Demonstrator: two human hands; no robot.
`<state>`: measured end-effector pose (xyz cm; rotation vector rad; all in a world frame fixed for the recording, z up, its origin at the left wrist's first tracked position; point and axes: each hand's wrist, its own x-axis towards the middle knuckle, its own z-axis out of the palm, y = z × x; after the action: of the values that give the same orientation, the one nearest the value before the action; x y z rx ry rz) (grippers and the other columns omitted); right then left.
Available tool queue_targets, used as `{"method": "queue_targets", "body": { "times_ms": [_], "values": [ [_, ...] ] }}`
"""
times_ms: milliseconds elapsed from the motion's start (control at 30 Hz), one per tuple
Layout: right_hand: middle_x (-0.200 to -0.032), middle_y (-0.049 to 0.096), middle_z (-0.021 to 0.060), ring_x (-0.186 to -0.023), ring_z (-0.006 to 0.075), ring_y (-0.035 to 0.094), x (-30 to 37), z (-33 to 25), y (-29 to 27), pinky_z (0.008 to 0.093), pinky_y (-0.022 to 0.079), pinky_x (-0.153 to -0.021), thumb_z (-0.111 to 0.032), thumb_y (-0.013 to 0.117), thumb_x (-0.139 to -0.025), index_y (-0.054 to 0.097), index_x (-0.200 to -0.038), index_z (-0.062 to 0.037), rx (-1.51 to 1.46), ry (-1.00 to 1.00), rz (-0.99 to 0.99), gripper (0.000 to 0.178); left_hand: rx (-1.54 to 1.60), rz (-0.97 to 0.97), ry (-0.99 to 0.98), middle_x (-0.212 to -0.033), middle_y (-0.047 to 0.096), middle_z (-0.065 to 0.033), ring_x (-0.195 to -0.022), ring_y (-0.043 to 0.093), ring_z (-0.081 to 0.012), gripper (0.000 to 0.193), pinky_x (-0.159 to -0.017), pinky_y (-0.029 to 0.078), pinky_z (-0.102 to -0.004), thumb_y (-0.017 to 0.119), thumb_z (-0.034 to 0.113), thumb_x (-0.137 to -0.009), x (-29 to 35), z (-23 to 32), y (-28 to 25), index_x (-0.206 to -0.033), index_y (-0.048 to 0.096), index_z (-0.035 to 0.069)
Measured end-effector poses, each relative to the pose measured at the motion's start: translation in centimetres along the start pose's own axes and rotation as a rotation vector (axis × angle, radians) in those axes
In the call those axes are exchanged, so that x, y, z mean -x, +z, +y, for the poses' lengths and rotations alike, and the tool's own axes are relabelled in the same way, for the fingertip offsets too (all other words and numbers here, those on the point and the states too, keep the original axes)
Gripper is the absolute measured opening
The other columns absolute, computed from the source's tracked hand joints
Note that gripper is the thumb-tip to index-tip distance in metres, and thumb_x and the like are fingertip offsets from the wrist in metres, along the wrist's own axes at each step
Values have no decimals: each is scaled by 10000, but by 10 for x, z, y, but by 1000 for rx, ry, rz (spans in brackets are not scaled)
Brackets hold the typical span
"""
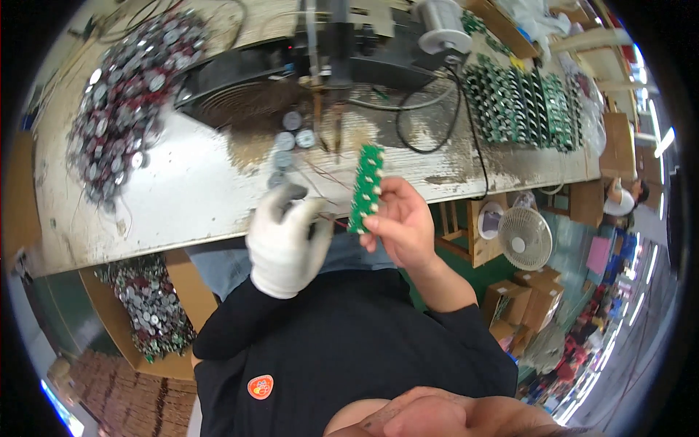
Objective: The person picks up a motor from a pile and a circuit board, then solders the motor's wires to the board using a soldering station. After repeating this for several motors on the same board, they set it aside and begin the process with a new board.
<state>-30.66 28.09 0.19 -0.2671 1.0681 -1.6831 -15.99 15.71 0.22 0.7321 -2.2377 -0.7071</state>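
white knit cloth glove (284, 240), worn scuffed worktable (196, 189), shiny metal discs (124, 102)

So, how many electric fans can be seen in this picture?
1. A white fan stands low on the right, below the workbench edge, beside the right hand that holds a green circuit board. More could be hidden among the boxes farther right.

The left hand (285, 240) wears a white glove, fingers curled inward at chest height. The bare right hand (402, 222) is raised just beside it, fingers pinched, both forearms black-sleeved.
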Motion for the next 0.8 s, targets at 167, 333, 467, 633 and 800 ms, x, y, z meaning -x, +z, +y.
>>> {"method": "queue_targets", "body": {
  "times_ms": [167, 333, 467, 633, 800],
  "values": [
    [-1018, 575, 169, -715, 214, 656, 41, 17, 6, 290, 547, -559, 120, 628, -798, 427, -1163, 21, 109, -63, -214, 429, 138, 84, 272, -991, 607, -54, -880, 602, -284, 374, -734, 493, -391, 750, 138, -519, -4, 1, -8, -880, 668, 196],
    [-1125, 541, 181, -1022, 244, 558, 18, 18, 28, 366, 443, -907, -80, 528, -923, 446, -1226, 54, 428, -606, -22, 342, 608, -14, -35, -914, 628, -48, -866, 616, -260, 311, -731, 497, -353, 777, 61, -569, 4, 4, -33, -839, 648, 146],
    [-1049, 592, 179, -942, 218, 561, 1, 7, 61, 331, 447, -856, -93, 518, -956, 547, -1072, 39, 291, -669, -363, 178, 790, -200, -81, -899, 639, -89, -793, 637, -221, 272, -676, 504, -306, 799, 18, -641, -8, 5, -71, -851, 631, 58],
    [-963, 591, 118, -851, 141, 564, -15, 12, 99, 271, 487, -741, 18, 516, -941, 563, -991, 27, 25, -353, -388, 69, 855, -99, -409, -915, 677, -116, -822, 651, -160, 266, -706, 521, -278, 780, 13, -721, -5, 4, -106, -920, 605, -16],
    [-859, 618, 73, -734, 116, 592, -52, 40, 140, 252, 496, -687, -45, 585, -928, 580, -939, 17, -119, -191, -377, 63, 910, 135, -492, -891, 668, -98, -797, 637, -144, 263, -718, 519, -270, 740, 8, -758, 3, -34, -119, -966, 587, -42]
  ]
}}
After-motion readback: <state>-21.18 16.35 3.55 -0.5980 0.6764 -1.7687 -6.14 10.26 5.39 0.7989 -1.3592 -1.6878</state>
